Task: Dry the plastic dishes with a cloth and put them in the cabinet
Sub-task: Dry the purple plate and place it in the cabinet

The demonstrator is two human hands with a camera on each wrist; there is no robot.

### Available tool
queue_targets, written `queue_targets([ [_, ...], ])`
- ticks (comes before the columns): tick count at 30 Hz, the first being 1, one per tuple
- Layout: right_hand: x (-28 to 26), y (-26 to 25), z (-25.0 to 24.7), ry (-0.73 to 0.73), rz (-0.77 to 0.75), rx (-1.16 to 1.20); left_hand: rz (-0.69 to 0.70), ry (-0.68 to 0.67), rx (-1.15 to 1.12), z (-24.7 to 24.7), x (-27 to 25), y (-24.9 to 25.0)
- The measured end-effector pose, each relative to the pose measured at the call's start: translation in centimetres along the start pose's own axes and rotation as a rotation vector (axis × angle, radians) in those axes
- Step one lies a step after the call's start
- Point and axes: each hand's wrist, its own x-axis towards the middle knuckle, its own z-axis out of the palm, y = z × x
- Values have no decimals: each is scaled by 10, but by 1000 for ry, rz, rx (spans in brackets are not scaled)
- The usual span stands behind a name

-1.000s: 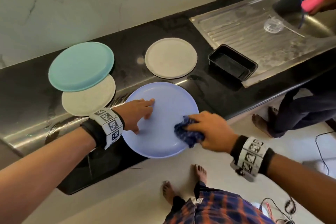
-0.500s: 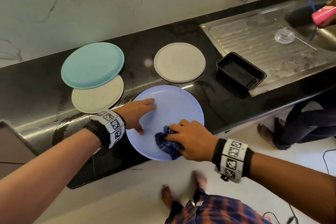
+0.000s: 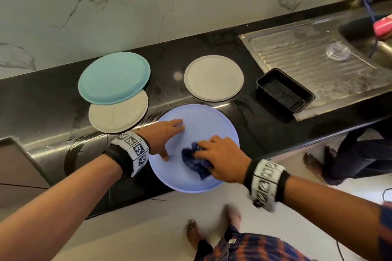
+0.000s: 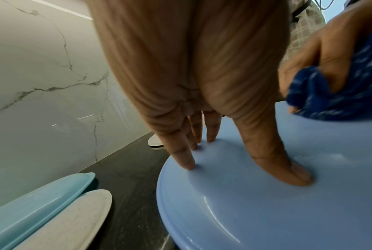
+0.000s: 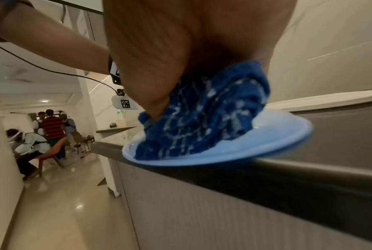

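Four plates: left hand [image 3: 163, 133] flat on blue plate [image 3: 203, 116]; right hand [image 3: 222, 160] fingers clutch one cloth [image 3: 195, 160].

Pale blue plate [image 3: 203, 125], dark blue white-flecked cloth [image 3: 196, 160], black counter [image 3: 244, 116].

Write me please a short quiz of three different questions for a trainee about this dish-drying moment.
1. True or false: the left hand presses straight fingers on the round light-blue plastic plate.
2. What does the right hand hold? A) dark-blue patterned cloth B) black rectangular tray C) pink bottle
3. Fill in: the round teal plastic plate partly overlaps a round ____ plate.

Key: 1 true; 2 A; 3 beige.
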Motion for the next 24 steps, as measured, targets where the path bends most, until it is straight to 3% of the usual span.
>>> queue_targets([
  [3, -45, 17, -1, -73, -56, 4, -16, -7, -18, 1, -1, 1],
  [7, -56, 51, -18, -50, 125, 56, -48, 21, -35, 1, -6, 14],
  [12, -55, 79, -37, 149, 335, 313, -30, 120, -88, 29, -23, 58],
  [18, -59, 92, -39, 248, 350, 403, -79, 201, 29, 83, -35, 126],
  [24, -63, 88, -41, 380, 337, 507, -70, 316, 135, 84, -45, 144],
])
